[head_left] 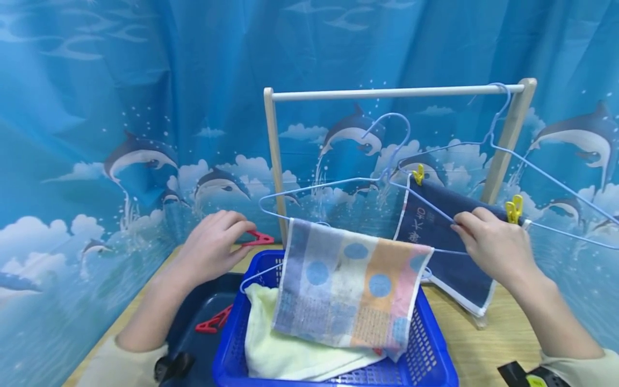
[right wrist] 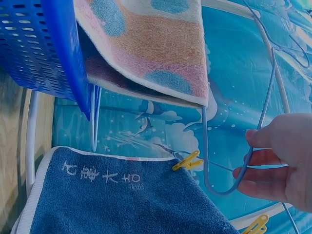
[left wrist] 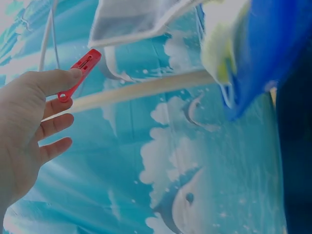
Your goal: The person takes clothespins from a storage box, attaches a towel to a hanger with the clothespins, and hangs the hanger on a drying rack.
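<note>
1. Head: left hand [head_left: 213,246] pinches a red peg [head_left: 261,238]; right hand [head_left: 500,246] grips the wire hanger [head_left: 387,174], with the patterned towel [head_left: 348,285] draped over it near the blue basket [head_left: 429,344]. Best held level, lest the towel slide.
2. Left wrist: thumb presses the peg, other fingers loose; ideally squeeze it wide before meeting the towel.
3. Right wrist: fingers curl round the hanger's end, clear of the towel; a steady hold should help.

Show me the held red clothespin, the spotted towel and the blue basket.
Held red clothespin [left wrist: 86,65]: left wrist view, on its body.
Spotted towel [head_left: 350,282]: head view, middle of its front.
Blue basket [head_left: 229,344]: head view, left rim.
</note>
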{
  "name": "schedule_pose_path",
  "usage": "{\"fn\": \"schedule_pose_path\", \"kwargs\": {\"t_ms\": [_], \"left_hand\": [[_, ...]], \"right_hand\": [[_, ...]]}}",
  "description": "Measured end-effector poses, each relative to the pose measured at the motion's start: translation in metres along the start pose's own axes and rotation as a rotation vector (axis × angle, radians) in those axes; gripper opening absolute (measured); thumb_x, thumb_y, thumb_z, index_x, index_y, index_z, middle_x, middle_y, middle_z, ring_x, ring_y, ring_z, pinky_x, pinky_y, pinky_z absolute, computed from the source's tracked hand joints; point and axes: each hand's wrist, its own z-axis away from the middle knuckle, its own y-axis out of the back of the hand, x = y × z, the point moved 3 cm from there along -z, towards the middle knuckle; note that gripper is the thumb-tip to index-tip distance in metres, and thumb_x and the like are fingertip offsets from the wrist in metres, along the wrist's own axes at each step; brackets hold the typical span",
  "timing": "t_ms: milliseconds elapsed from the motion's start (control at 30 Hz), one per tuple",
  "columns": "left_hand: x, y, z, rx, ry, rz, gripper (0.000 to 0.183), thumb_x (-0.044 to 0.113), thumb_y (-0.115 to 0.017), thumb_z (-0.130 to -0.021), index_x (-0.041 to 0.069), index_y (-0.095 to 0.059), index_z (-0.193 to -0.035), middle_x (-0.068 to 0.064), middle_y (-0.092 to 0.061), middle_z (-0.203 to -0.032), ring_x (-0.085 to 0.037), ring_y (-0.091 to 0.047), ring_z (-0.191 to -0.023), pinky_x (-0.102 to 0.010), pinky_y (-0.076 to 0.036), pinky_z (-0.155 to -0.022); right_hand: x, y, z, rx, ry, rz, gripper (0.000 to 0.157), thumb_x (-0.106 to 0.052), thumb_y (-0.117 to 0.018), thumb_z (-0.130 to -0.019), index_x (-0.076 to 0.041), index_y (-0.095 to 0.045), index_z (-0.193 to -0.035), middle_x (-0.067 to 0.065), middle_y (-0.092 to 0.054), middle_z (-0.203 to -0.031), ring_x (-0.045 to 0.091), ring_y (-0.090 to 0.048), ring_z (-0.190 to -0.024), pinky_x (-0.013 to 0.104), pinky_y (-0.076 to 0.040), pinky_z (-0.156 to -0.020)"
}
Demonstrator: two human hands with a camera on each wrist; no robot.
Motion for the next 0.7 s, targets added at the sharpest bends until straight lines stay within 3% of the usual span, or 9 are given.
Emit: {"fn": "schedule_pose_path", "kwargs": {"t_ms": [433, 700], "left_hand": [[0.015, 0.011, -0.023, 0.025, -0.052, 0.043, 0.029, 0.013, -0.079, -0.071, 0.009, -0.068, -0.098, -0.004, -0.063, -0.091, -0.022, -0.057, -0.080, -0.038, -0.047, -0.069], [0.022, 0.020, -0.040, -0.052, 0.043, 0.011, 0.037, 0.022, -0.079, -0.073, 0.008, -0.065, -0.105, -0.005, -0.066, -0.095, -0.021, -0.062, -0.085, -0.039, -0.049, -0.075]], "right_hand": [[-0.003, 0.003, -0.001, 0.013, 0.016, 0.005, 0.011, -0.004, -0.069, -0.078, -0.006, -0.063, -0.087, 0.006, -0.053, -0.072, 0.015, -0.041, -0.045, 0.029, -0.029, -0.036], [-0.007, 0.003, -0.004, -0.020, -0.001, 0.012, 0.012, -0.003, -0.069, -0.077, -0.005, -0.064, -0.087, 0.008, -0.054, -0.072, 0.015, -0.040, -0.046, 0.028, -0.030, -0.037]]}}
